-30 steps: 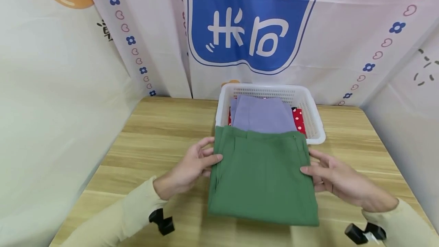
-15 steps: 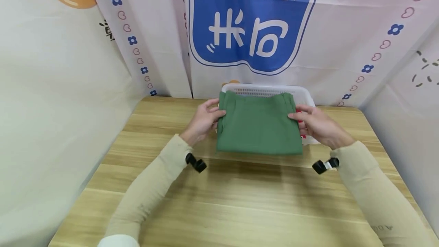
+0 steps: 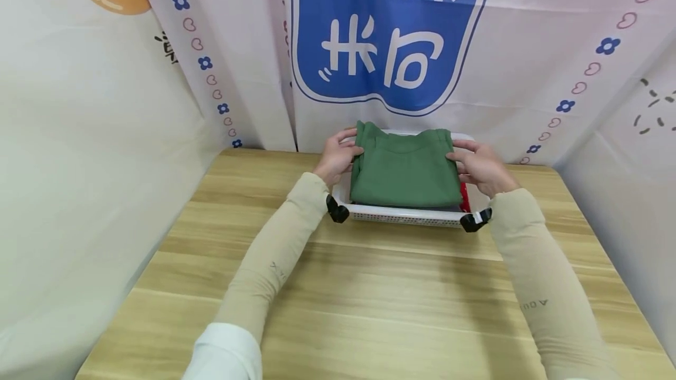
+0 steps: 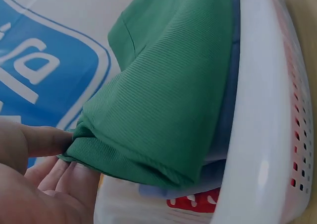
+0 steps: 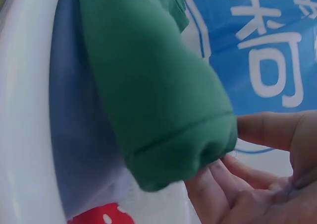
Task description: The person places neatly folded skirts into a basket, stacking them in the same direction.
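Note:
A folded green garment (image 3: 406, 172) lies over the white plastic basket (image 3: 412, 214), its near edge inside the front rim and its far edge raised. My left hand (image 3: 338, 156) pinches its left side between thumb and fingers, as the left wrist view shows at the fabric's corner (image 4: 119, 144). On the opposite side my right hand (image 3: 483, 168) pinches the right edge, thumb on top and fingers beneath. Under the green cloth, folded lavender fabric (image 5: 81, 135) shows in the right wrist view. Red fabric with white dots (image 4: 195, 202) peeks out lower in the basket.
The basket stands at the back of a wood-grain table (image 3: 380, 298), close to a hanging white cloth with a blue printed panel (image 3: 391, 34). White sheets (image 3: 95, 151) border the table on both sides. A small black wrist camera (image 3: 337, 210) sits at the left wrist.
Both hands have carried the green garment forward from over the table into the basket. It now covers the lavender fabric, and the basket's front rim shows in front of it.

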A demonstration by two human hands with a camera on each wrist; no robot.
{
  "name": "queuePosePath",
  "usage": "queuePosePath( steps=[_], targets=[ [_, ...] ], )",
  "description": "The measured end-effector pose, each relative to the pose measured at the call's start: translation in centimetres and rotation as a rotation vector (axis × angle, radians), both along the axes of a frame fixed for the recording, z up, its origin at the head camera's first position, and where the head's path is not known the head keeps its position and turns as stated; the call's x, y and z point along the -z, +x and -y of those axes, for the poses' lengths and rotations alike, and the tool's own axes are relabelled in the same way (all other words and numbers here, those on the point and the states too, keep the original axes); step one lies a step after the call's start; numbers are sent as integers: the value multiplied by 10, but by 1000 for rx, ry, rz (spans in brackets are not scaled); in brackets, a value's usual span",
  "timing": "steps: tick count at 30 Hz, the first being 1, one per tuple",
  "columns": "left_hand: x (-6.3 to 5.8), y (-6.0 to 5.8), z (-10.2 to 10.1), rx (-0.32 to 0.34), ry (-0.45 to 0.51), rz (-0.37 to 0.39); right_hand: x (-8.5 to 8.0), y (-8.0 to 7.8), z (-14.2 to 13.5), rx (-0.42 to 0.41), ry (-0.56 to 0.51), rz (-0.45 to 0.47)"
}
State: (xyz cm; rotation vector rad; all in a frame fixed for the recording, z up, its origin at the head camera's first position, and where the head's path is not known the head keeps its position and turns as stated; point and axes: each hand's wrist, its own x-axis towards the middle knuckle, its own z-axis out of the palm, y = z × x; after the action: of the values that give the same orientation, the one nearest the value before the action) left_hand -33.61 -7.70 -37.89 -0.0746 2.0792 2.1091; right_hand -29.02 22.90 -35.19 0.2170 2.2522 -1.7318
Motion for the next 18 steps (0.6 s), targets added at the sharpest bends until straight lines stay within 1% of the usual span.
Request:
queuePosePath(
  steps=[3, 5, 8, 10, 13, 16, 18],
  targets=[
    [5, -2, -2, -9, -21, 10, 7, -2, 1, 11, 31, 3],
    [8, -2, 0, -8, -50, 35, 13, -3, 1, 5, 83, 2],
    [7, 2, 5, -7, -140, 69, 20, -1, 3, -13, 165, -13],
    [5, 5, 9, -3, -210, 68, 24, 1, 5, -24, 212, -30],
    [2, 9, 18, 12, -270, 19, 29, 4, 5, -39, 277, -69],
    [6, 12, 31, 41, -254, -61, 29, 10, 4, -67, 383, -133],
    [10, 14, 42, 55, -267, -121, 28, 14, 3, -88, 452, -180]
  ],
)
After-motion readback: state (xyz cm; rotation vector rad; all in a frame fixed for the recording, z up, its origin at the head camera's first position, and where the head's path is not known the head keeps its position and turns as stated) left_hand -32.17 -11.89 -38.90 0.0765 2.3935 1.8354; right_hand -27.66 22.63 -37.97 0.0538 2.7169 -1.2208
